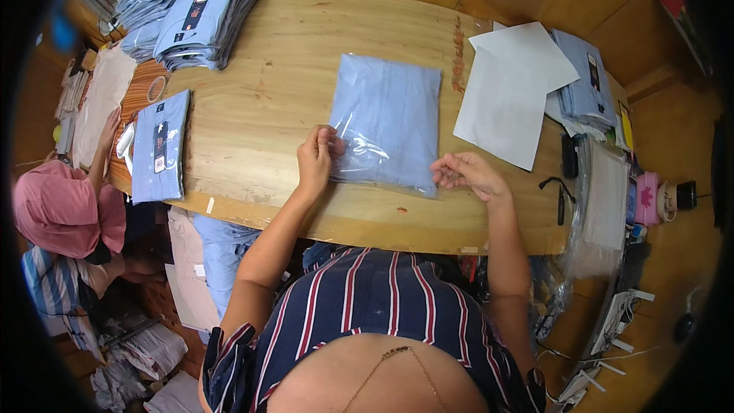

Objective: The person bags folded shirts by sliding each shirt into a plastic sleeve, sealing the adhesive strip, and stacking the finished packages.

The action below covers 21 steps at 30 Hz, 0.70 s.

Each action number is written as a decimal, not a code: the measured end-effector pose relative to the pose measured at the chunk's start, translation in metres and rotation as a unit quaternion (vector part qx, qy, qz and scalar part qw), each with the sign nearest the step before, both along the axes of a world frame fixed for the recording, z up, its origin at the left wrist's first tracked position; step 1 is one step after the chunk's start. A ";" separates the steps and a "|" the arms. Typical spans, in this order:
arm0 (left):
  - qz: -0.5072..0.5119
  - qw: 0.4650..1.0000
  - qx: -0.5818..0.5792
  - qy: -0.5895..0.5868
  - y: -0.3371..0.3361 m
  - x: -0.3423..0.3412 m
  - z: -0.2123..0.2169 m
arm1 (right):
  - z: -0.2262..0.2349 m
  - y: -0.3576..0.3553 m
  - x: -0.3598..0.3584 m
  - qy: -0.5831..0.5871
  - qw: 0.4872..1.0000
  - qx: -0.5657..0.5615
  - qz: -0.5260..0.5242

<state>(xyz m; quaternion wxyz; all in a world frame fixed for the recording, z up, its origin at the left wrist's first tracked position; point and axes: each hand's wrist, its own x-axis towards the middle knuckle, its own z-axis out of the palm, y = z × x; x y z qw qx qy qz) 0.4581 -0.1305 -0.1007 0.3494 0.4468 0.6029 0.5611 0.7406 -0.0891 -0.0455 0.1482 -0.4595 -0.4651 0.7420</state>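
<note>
Folded light-blue garment (390,103) in a shiny, wrinkly clear bag (373,151), sitting smack between the left hand (314,157), half-curled at its edge, and right hand (475,175), loosely bent by a corner. Can't tell if either's pinching.

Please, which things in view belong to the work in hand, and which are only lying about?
Work in hand: bagged garment, between left hand and right hand; probably also upper-left garment pile, white sheets, clear bags.

Lying about, it seems: black cord, pink object.
</note>
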 end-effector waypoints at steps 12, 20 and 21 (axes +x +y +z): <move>0.005 1.000 0.023 -0.016 -0.002 0.001 -0.005 | 0.021 -0.001 -0.016 -0.049 0.991 0.068 0.105; 0.025 0.999 0.030 0.024 0.001 0.004 -0.015 | 0.045 -0.015 -0.028 -0.125 0.927 0.352 0.033; 0.027 0.999 0.031 0.029 0.000 0.004 -0.016 | 0.053 -0.019 -0.032 -0.135 0.899 0.415 0.027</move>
